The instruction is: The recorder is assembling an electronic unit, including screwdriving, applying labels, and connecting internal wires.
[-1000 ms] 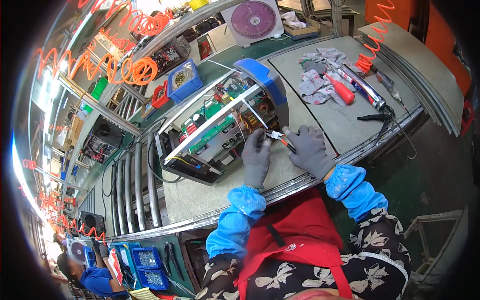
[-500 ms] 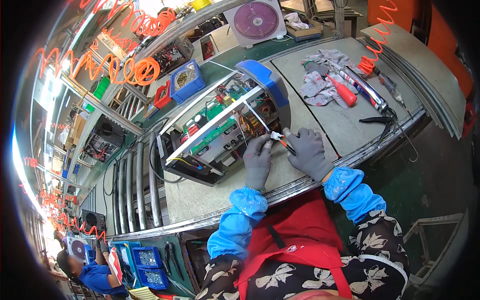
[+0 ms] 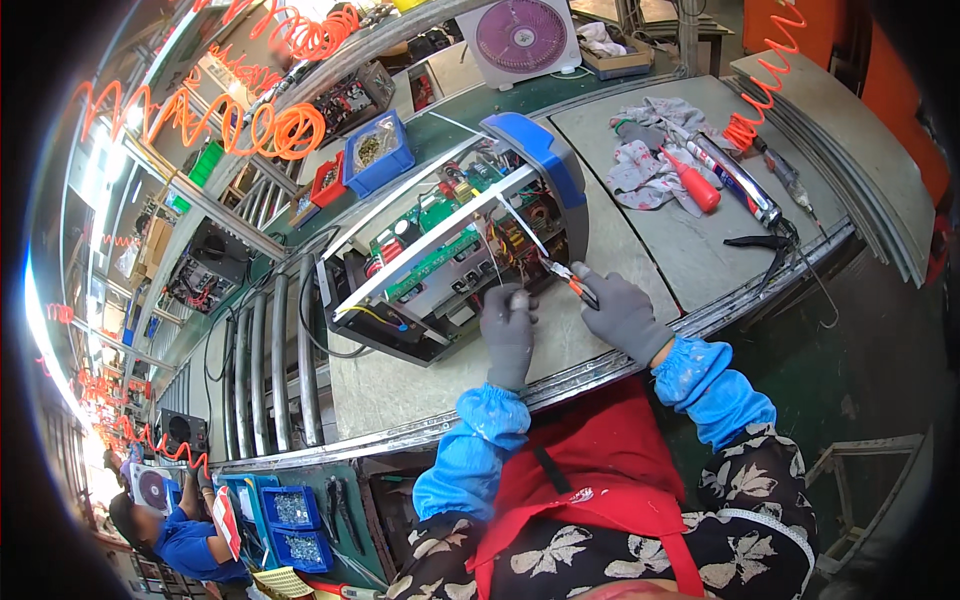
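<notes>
An open machine chassis (image 3: 420, 262) with circuit boards, coils and a blue end panel lies before me on the bench. My right hand (image 3: 622, 312), in a grey glove, grips a pair of pliers (image 3: 582, 288) with orange and black handles. Their jaws meet the lower end of a white strap (image 3: 522, 226) that runs down from the chassis frame. My left hand (image 3: 508, 330), gloved too, is closed beside the chassis's near side, its thumb up against the fingers. Whatever it may pinch is too small to make out.
To the right lie a stained rag (image 3: 645, 165), a red bottle (image 3: 692, 183), a sealant gun (image 3: 735, 182) and an air tool (image 3: 787, 182). Blue parts bins (image 3: 378, 170) stand behind the chassis. Metal rollers (image 3: 282, 365) lie to the left. A person (image 3: 190, 540) works at lower left.
My left hand has drawn back toward me from the strap's end. The pliers now reach the strap, where a crumpled white bit showed before. The view has shifted slightly.
</notes>
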`<state>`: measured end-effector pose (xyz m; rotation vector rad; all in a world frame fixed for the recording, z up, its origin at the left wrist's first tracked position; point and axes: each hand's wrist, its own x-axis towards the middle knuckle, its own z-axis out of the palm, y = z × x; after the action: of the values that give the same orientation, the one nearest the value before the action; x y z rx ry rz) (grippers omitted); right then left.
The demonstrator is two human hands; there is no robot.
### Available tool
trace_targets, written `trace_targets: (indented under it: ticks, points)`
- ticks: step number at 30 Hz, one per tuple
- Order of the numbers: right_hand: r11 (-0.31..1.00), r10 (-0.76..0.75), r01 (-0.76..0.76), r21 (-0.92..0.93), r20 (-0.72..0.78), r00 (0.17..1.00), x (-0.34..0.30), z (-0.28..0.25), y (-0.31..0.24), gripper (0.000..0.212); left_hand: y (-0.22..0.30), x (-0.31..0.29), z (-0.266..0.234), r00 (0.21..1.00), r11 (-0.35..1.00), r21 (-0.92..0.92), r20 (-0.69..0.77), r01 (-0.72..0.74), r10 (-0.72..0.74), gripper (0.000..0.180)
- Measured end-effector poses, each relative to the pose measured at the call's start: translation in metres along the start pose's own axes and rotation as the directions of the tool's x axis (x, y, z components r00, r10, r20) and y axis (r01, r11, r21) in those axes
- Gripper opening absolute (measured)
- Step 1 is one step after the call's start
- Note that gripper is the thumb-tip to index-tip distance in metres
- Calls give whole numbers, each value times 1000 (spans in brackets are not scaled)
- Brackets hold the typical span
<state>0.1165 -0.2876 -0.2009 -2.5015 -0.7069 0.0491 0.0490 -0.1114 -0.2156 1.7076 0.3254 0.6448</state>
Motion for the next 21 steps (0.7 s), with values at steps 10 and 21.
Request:
trace_targets:
  ticks: [10, 21]
  points:
    - [999, -30, 32, -9, 166, 986, 8, -20, -20, 70, -1, 19, -5, 931, 915, -181, 120, 361, -344, 29]
    - [995, -67, 49, 90, 215, 974, 19, -25, -25, 67, 3, 18, 3, 961, 961, 9, 19, 277, -277, 24]
